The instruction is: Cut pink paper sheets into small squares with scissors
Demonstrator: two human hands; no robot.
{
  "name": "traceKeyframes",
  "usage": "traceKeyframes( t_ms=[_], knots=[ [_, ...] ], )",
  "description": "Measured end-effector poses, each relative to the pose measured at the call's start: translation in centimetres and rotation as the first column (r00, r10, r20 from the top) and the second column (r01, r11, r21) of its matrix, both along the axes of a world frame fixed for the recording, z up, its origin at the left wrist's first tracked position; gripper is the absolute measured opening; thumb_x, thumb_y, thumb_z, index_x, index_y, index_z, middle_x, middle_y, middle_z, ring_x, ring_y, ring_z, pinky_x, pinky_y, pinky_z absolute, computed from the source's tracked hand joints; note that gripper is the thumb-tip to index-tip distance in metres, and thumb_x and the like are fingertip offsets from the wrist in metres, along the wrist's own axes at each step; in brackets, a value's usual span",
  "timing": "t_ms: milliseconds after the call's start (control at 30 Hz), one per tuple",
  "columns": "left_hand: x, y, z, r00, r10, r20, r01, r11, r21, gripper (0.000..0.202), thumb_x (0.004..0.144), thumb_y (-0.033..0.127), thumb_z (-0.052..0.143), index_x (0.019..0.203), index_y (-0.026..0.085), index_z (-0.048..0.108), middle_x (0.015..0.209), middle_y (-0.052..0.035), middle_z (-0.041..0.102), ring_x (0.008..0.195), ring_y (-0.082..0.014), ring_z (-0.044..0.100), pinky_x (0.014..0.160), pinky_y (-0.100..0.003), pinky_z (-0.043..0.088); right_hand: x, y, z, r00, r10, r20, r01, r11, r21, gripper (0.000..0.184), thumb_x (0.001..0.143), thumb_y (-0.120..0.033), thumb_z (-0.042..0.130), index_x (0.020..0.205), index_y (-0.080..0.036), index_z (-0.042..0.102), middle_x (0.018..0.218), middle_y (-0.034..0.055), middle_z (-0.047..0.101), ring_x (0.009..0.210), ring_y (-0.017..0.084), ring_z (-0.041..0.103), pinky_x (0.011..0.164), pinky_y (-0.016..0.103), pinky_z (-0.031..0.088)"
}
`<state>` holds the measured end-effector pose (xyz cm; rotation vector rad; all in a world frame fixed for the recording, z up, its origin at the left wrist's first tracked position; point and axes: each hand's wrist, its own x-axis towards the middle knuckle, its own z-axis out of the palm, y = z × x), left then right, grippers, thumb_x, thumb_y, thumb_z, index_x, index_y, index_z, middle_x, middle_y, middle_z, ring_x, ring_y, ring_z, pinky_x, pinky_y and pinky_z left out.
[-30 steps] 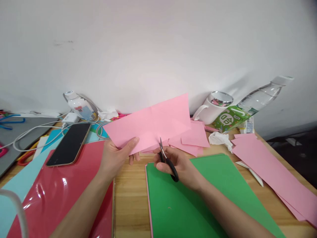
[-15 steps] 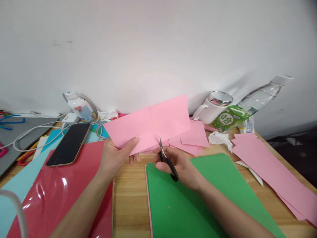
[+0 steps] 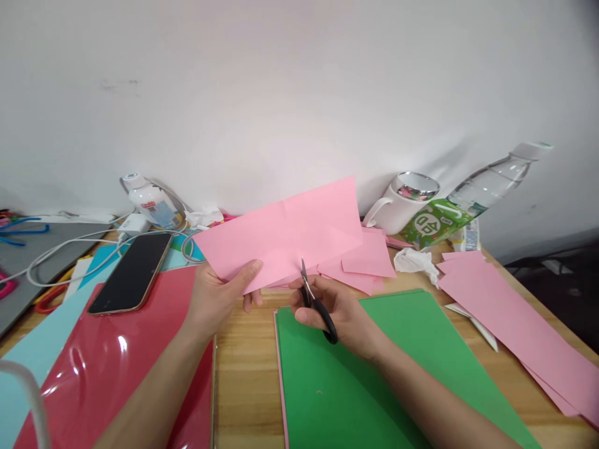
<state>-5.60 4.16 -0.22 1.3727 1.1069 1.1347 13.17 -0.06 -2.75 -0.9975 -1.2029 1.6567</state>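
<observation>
My left hand (image 3: pixel 229 290) pinches the lower left part of a pink sheet of paper (image 3: pixel 290 231), thumb on top and fingers beneath, holding it raised and tilted above the table. In my right hand (image 3: pixel 339 312) is a pair of scissors (image 3: pixel 327 321) with black handles, fingers wrapped around them. Their blades look closed or nearly so, pointing up at the sheet's lower edge; whether they touch the paper I cannot tell. Below the scissors lies a stack of green paper (image 3: pixel 374 380). Cut pink pieces (image 3: pixel 369 259) lie behind the right hand.
To the left, a phone (image 3: pixel 133 271) rests on a red packet of paper (image 3: pixel 112 355). By the wall stand a white bottle (image 3: pixel 154 202), a white mug (image 3: pixel 397 209) and a clear plastic bottle (image 3: pixel 496 181). Long pink strips (image 3: pixel 515 324) and a crumpled tissue (image 3: pixel 416 262) lie at right.
The right end of the pink sheet has shifted very slightly. Both hands and the scissors keep nearly the same place and grip.
</observation>
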Motion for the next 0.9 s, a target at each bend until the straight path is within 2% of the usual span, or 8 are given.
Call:
traceKeyframes(
  t_ms=[233, 567, 900],
  knots=[
    [-0.14, -0.01, -0.13, 1.0, -0.01, 0.024, 0.01, 1.0, -0.004, 0.018, 0.076, 0.025, 0.061, 0.06, 0.018, 0.059, 0.041, 0.0024, 0.058, 0.031, -0.0101, 0.047, 0.031, -0.021, 0.035, -0.08, -0.04, 0.09, 1.0, -0.001, 0.001, 0.001, 1.0, 0.012, 0.039, 0.066, -0.037, 0.073, 0.095, -0.018, 0.055, 0.08, 0.0005, 0.057, 0.073, 0.012, 0.055, 0.07, 0.027, 0.044],
    [-0.13, -0.05, -0.05, 1.0, 0.003, 0.019, -0.003, 1.0, 0.012, 0.022, 0.077, 0.026, 0.06, 0.057, 0.018, 0.059, 0.04, 0.0028, 0.058, 0.032, -0.0103, 0.048, 0.033, -0.022, 0.039, -0.08, 0.01, -0.19, 1.0, -0.005, -0.008, 0.005, 1.0, 0.018, 0.039, 0.065, -0.037, 0.073, 0.095, -0.02, 0.055, 0.083, 0.0009, 0.06, 0.077, 0.014, 0.058, 0.072, 0.029, 0.045],
    [-0.12, -0.08, 0.06, 1.0, -0.007, 0.015, 0.007, 1.0, 0.005, 0.02, 0.077, 0.025, 0.06, 0.058, 0.018, 0.059, 0.04, 0.0026, 0.058, 0.032, -0.0103, 0.048, 0.033, -0.022, 0.039, 0.03, -0.06, -0.3, 1.0, -0.003, -0.013, 0.003, 1.0, 0.012, 0.039, 0.065, -0.035, 0.074, 0.095, -0.019, 0.055, 0.082, 0.0006, 0.058, 0.074, 0.012, 0.055, 0.07, 0.027, 0.044]
  ],
)
